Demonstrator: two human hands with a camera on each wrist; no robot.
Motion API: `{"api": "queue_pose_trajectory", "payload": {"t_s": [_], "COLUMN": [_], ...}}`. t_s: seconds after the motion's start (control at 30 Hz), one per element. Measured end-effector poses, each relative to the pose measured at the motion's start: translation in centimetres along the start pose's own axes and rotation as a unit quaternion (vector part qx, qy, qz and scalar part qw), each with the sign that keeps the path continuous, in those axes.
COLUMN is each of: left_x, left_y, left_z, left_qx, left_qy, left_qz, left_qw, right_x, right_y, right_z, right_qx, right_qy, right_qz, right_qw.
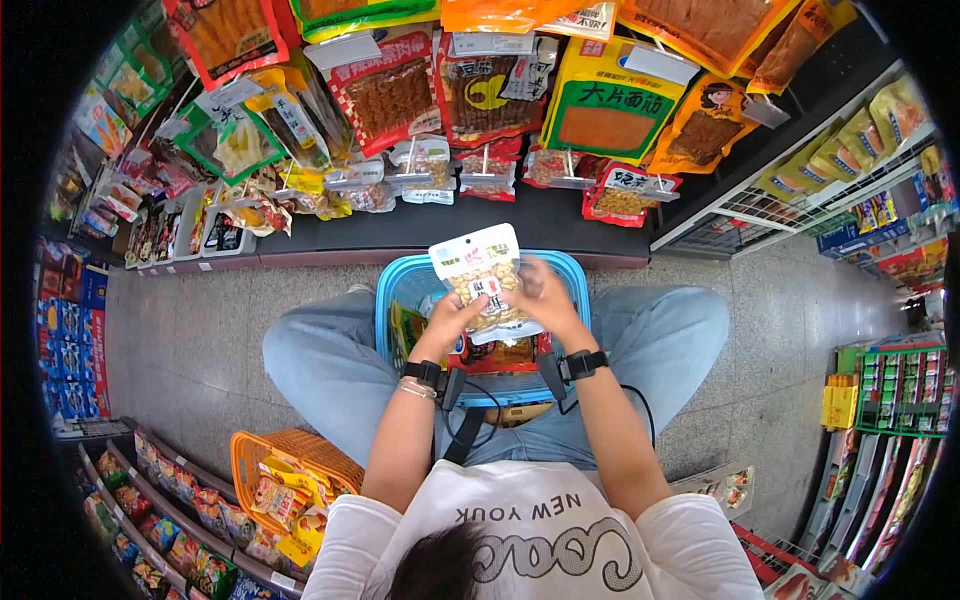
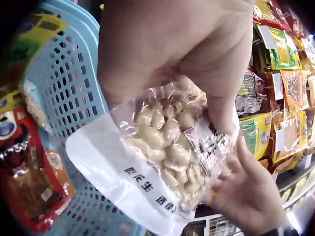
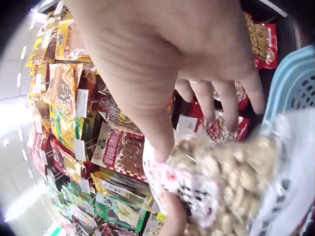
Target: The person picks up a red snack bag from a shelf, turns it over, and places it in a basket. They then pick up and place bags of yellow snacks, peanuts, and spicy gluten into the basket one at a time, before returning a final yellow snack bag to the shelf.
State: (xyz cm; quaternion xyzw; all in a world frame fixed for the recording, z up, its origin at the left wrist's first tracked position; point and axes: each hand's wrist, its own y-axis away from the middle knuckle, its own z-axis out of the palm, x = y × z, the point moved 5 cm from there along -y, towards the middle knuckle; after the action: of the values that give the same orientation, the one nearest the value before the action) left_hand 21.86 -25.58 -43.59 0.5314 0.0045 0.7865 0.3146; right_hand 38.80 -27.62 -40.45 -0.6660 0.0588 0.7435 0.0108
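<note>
A clear and white bag of peanuts (image 1: 485, 275) is held up over the blue basket (image 1: 582, 300). My left hand (image 1: 447, 325) grips its near left part, with the thumb lying across the front; the left wrist view shows pale nuts through the plastic. At the bag's right side, my right hand (image 1: 548, 300) touches the front near the label with its thumb. In the right wrist view, the fingers (image 3: 227, 103) of that hand are loosely extended and spread past the bag's edge. Inside the basket lies a red snack packet (image 2: 29, 172).
Hanging snack packets (image 1: 610, 105) fill the rack ahead, above a dark shelf ledge (image 1: 450, 222). Crossed legs in jeans (image 1: 660, 340) flank the basket. An orange basket (image 1: 330, 450) with yellow packets stands at the lower left. Green racks (image 1: 900, 390) stand at the right.
</note>
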Motion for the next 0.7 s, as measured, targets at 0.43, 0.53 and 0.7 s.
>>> {"api": "queue_pose_trajectory", "payload": {"t_s": [0.43,0.53,0.7], "left_x": [0.1,0.9,3.0], "left_y": [0.7,0.6,0.7], "left_z": [0.7,0.9,0.6], "left_qx": [-0.007,0.004,0.048], "left_qy": [0.071,0.084,-0.076], "left_qz": [-0.05,-0.004,0.123], "left_qw": [0.996,0.996,0.988], "right_x": [0.5,0.4,1.7], "right_y": [2.8,2.3,1.5], "right_z": [1.2,1.3,1.5], "right_qx": [-0.089,-0.05,0.102], "right_qy": [-0.121,-0.114,-0.056], "right_qz": [0.118,0.089,-0.005], "right_qw": [0.982,0.988,0.993]}}
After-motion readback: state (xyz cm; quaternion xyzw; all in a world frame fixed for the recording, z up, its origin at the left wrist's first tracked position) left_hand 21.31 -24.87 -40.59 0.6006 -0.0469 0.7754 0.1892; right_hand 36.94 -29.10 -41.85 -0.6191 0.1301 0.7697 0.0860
